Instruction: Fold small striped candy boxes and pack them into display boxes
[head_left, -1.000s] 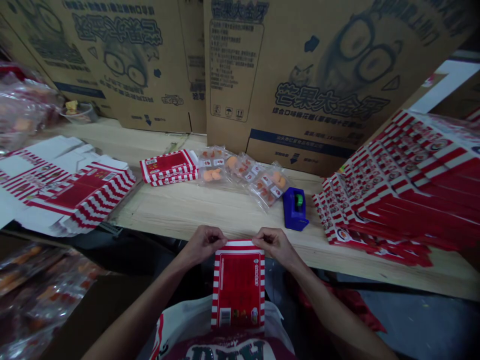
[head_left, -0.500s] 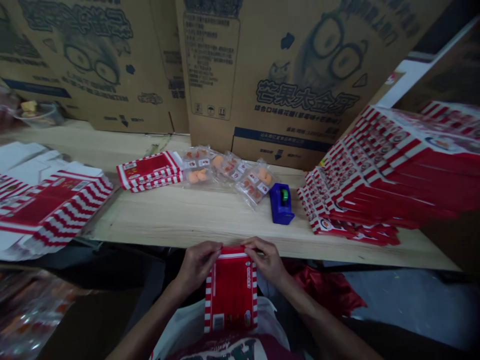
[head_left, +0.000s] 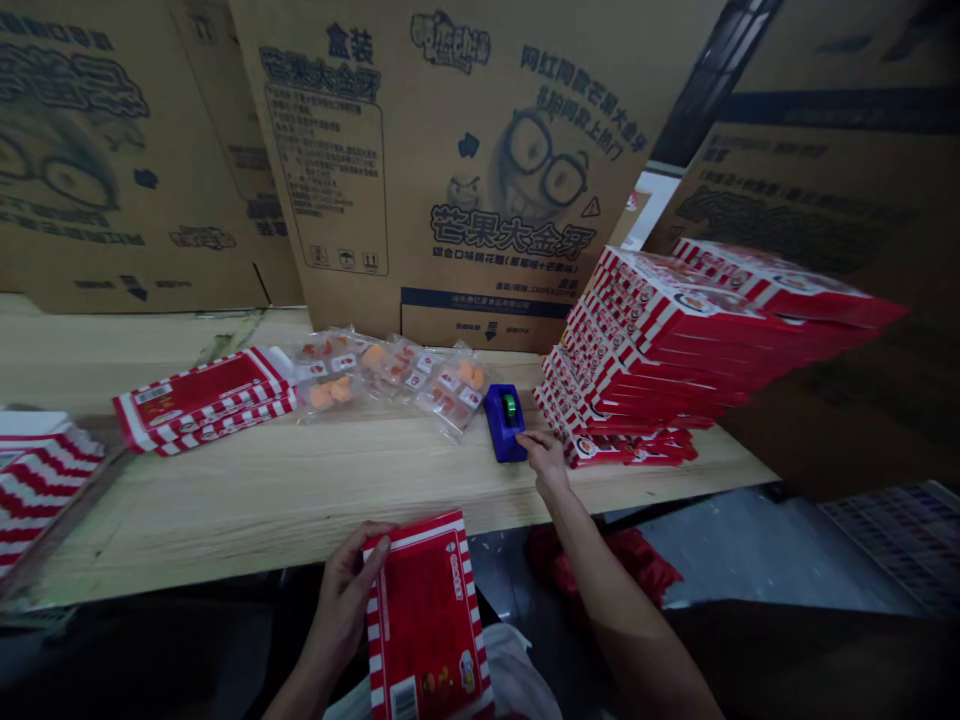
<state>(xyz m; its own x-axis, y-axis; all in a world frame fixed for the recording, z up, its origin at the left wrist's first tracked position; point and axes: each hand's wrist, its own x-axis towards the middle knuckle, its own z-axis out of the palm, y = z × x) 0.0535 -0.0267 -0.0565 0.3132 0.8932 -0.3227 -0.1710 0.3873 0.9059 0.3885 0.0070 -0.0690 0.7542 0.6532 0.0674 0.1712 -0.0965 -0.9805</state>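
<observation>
Left hand (head_left: 341, 600) grips box (head_left: 427, 620), right hand (head_left: 545, 457) touches dispenser (head_left: 504, 422) on bench (head_left: 262, 500) before cartons (head_left: 450, 150).

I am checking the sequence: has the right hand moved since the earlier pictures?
Yes. The right hand left the red striped box and reached forward; it is now at the blue tape dispenser.

Upright red-striped carton (head_left: 424, 610), blue tape dispenser (head_left: 505, 422) beyond

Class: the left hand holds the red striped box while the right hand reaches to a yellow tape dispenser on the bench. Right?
No. The head view shows the tape dispenser is blue; the left hand holds the box and the right hand reaches to the dispenser.
</observation>
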